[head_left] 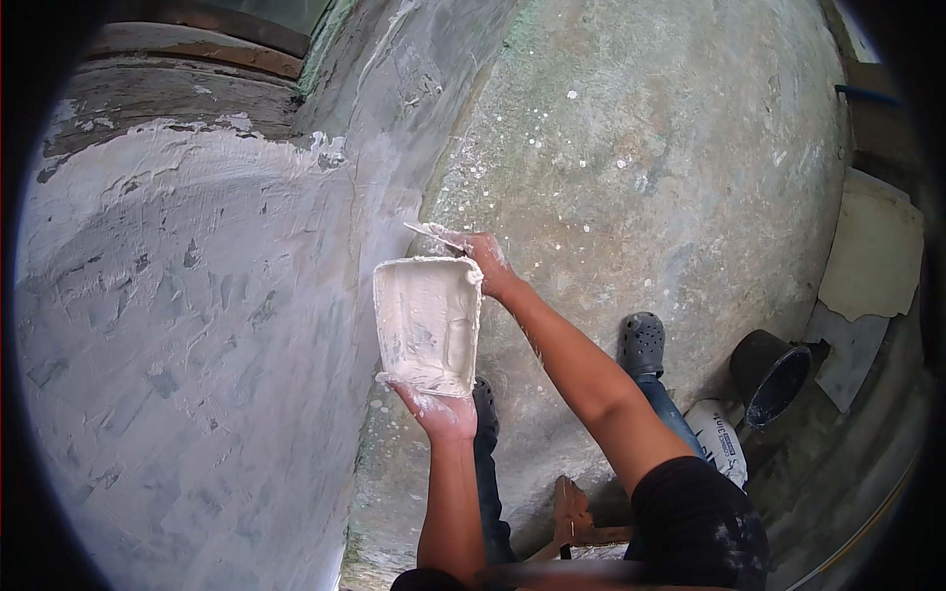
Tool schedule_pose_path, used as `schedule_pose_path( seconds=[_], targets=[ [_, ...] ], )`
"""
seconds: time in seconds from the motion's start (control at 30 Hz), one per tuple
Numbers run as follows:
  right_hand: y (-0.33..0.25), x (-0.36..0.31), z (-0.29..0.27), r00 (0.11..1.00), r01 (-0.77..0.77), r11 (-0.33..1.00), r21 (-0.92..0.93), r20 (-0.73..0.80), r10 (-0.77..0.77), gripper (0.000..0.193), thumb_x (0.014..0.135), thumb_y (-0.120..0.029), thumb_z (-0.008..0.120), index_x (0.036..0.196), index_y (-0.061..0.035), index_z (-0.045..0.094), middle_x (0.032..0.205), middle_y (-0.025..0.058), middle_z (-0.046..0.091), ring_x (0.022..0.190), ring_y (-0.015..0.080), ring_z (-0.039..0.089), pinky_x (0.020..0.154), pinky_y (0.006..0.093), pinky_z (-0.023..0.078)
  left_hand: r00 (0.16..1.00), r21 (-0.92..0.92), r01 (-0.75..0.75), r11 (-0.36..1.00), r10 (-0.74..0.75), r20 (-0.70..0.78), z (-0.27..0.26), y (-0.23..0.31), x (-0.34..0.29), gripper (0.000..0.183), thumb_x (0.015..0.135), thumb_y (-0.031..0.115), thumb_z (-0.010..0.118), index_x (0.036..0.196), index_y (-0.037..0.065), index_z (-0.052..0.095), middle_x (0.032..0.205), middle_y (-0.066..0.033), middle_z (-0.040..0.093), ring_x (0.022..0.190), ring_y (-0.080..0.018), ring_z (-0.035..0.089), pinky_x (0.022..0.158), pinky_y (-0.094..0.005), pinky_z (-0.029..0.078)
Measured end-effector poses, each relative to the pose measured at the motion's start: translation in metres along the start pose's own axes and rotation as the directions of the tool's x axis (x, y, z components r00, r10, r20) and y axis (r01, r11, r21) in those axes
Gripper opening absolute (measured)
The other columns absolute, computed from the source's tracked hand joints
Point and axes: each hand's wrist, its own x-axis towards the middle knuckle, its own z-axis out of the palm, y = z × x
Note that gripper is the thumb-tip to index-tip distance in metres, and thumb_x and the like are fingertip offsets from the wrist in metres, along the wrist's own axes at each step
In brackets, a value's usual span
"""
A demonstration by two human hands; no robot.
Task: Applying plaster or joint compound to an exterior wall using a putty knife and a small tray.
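Seen from the head view, a person's left hand (443,416) grips the near end of a tray (471,330) lined with white paste (419,320); the right hand (492,264), at the tray's far edge, holds a smeared flat blade (432,232). A patchily coated wall (187,325) rises left of the tray; a dark bucket (753,362) sits well right of it.

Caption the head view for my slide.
Left hand holding a white-smeared tray, right hand a coated flat tool, beside a patchy wall.

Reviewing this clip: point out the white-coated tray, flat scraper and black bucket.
Tray (382,313), head view: left wall.
Scraper (432,232), head view: smeared blade.
Black bucket (752,366), head view: outer side.
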Motion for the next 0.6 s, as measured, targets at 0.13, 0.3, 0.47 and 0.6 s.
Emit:
schedule_pose_path(
  seconds=[0.13, 0.3, 0.47, 0.6],
  targets=[
    [-0.006, 0.061, -0.024, 0.912, -0.346, 0.934, 0.085, -0.201, 0.356, 0.031, 0.082, -0.008, 0.052, 0.111, -0.0004, 0.060, 0.096, 0.0243, 0.062, 0.090, 0.0414, 0.058, 0.083, 0.0459, 0.044, 1.000, 0.008, 0.000, 1.000, 0.000, 0.015, 0.004, 0.011, 0.006, 0.074, 0.093, 0.058, 0.037, 0.147, 0.011, 0.019, 0.152, -0.0070, 0.025, 0.138, -0.0269, 0.026, 0.114, -0.0408, 0.022],
    [0.012, 0.115, -0.023, 0.826, -0.242, 0.952, 0.187, -0.475, 0.303, 0.022, 0.080, -0.008, 0.051, 0.094, 0.0054, 0.063, 0.077, 0.0248, 0.063, 0.070, 0.0379, 0.062, 0.068, 0.0423, 0.047, 1.000, 0.050, 0.002, 0.999, -0.002, 0.007, 0.006, 0.007, 0.008, 0.079, 0.091, 0.060, 0.041, 0.146, 0.008, 0.021, 0.151, -0.0085, 0.025, 0.138, -0.0268, 0.026, 0.115, -0.0419, 0.019],
    [-0.032, 0.056, 0.001, 0.919, 0.073, 0.995, -0.064, -0.384, -0.092, 0.032, 0.072, -0.002, 0.051, 0.100, 0.0002, 0.066, 0.088, 0.0232, 0.065, 0.075, 0.0390, 0.062, 0.071, 0.0425, 0.048, 1.000, 0.104, -0.018, 0.994, 0.018, -0.001, 0.009, 0.030, -0.001, 0.079, 0.091, 0.061, 0.039, 0.146, 0.007, 0.022, 0.151, -0.0087, 0.025, 0.138, -0.0269, 0.025, 0.115, -0.0423, 0.019],
    [-0.086, -0.004, -0.043, 0.978, -0.042, 0.999, -0.019, 0.206, 0.045, 0.036, 0.074, 0.000, 0.052, 0.106, -0.0051, 0.066, 0.092, 0.0204, 0.065, 0.077, 0.0379, 0.060, 0.072, 0.0399, 0.048, 0.999, 0.147, 0.031, 0.989, -0.030, -0.012, 0.009, 0.059, -0.041, 0.081, 0.091, 0.062, 0.039, 0.146, 0.006, 0.021, 0.151, -0.0100, 0.025, 0.138, -0.0275, 0.026, 0.114, -0.0422, 0.020]
  ],
)
